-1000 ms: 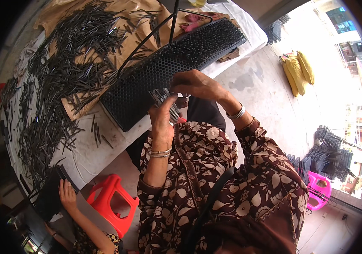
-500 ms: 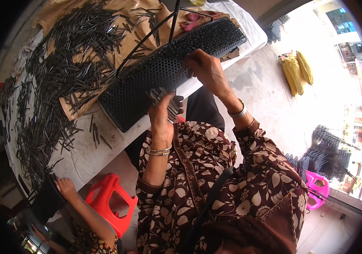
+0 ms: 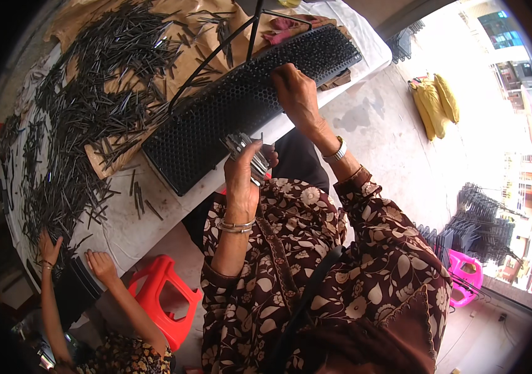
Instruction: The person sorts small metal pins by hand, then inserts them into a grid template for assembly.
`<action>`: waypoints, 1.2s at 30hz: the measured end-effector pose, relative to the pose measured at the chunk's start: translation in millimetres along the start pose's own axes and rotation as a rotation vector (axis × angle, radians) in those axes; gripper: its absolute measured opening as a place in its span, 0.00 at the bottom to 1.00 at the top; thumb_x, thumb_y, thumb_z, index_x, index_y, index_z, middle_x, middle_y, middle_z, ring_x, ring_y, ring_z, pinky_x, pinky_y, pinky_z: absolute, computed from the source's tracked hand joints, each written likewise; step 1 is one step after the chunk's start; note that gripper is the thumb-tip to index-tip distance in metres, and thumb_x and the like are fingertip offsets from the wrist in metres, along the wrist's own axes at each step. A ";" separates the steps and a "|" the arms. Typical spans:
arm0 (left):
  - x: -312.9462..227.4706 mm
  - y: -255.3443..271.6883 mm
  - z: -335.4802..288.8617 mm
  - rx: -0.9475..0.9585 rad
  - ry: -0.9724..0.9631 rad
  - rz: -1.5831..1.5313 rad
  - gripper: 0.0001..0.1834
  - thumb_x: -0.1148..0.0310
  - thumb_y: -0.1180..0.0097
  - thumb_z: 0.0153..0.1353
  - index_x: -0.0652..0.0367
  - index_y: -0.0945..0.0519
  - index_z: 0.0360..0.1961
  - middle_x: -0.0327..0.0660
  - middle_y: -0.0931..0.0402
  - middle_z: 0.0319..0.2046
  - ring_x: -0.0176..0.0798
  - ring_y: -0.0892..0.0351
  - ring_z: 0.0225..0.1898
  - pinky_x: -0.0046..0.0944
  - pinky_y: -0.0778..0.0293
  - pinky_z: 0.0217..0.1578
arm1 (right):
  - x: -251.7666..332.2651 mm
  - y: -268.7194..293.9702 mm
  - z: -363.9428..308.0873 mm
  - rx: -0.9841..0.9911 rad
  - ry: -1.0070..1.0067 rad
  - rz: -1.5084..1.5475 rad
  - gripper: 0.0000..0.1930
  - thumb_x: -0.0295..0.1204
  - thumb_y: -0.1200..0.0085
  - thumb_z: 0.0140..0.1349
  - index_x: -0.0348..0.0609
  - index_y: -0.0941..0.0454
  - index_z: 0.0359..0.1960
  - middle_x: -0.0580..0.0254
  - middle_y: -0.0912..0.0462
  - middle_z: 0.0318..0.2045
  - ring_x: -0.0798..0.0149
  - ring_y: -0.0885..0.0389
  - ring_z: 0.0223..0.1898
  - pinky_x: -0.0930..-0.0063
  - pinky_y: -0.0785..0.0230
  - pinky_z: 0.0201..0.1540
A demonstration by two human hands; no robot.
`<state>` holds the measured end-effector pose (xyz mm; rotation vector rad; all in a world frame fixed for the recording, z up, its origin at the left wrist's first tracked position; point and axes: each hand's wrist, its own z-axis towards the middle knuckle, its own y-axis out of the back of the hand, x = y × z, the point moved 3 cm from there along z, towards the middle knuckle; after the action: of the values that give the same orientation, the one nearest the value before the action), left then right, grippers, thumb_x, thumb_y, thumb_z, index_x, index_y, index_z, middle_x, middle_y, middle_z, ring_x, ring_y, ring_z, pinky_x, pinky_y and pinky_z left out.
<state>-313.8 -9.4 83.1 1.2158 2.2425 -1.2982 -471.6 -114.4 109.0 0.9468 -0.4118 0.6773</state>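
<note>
My left hand (image 3: 239,181) is closed around a bundle of thin grey strips (image 3: 258,163), just off the near edge of a long black panel with many round holes (image 3: 197,143). The panel lies slanted across the table. Over its right half, my right hand (image 3: 298,96) is closed with fingertips pinched at the surface; whatever they hold is hidden. The panel's far right part looks filled with dark ends, while the holes at the left show as open. Black metal rods (image 3: 216,51) rise behind it.
Loose dark strips (image 3: 123,50) heap over brown paper (image 3: 101,161) and the white-covered table (image 3: 129,230). At lower left a co-worker's hands (image 3: 102,267) are at the table. A red stool (image 3: 165,268), yellow sacks (image 3: 431,109) and a pink stool (image 3: 465,268) stand around.
My right hand has shifted slightly up and left along the panel. My left hand has moved slightly down with its bundle. The co-worker's other hand has come onto the strips at lower left.
</note>
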 end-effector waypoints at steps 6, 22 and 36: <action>-0.4 0.3 -1.6 -0.018 -0.006 0.000 0.09 0.71 0.39 0.56 0.62 0.22 0.36 0.45 0.18 0.27 0.38 0.17 0.27 0.35 0.21 0.29 | 1.1 -2.7 -2.7 -0.021 0.012 -0.010 0.05 0.25 0.47 0.61 0.37 0.26 0.36 0.47 0.21 0.29 0.46 0.20 0.32 0.60 0.29 0.34; -0.8 -2.9 -0.9 -0.021 -0.043 0.045 0.12 0.64 0.39 0.55 0.62 0.20 0.36 0.43 0.16 0.27 0.35 0.17 0.24 0.29 0.26 0.20 | -0.5 -3.7 2.2 0.080 0.111 -0.252 0.06 0.33 0.46 0.60 0.47 0.21 0.37 0.51 0.27 0.37 0.48 0.22 0.33 0.57 0.30 0.32; -3.7 -7.4 -2.5 -0.001 -0.020 0.078 0.10 0.70 0.40 0.56 0.64 0.21 0.37 0.45 0.17 0.29 0.39 0.16 0.29 0.35 0.21 0.30 | 6.7 4.7 -9.2 0.136 0.219 -0.431 0.12 0.36 0.43 0.60 0.53 0.16 0.44 0.55 0.26 0.35 0.53 0.24 0.36 0.62 0.32 0.37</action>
<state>-316.9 -11.1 90.9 1.2707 2.1589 -1.2745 -469.7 -102.4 111.0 1.0359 0.0361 0.4104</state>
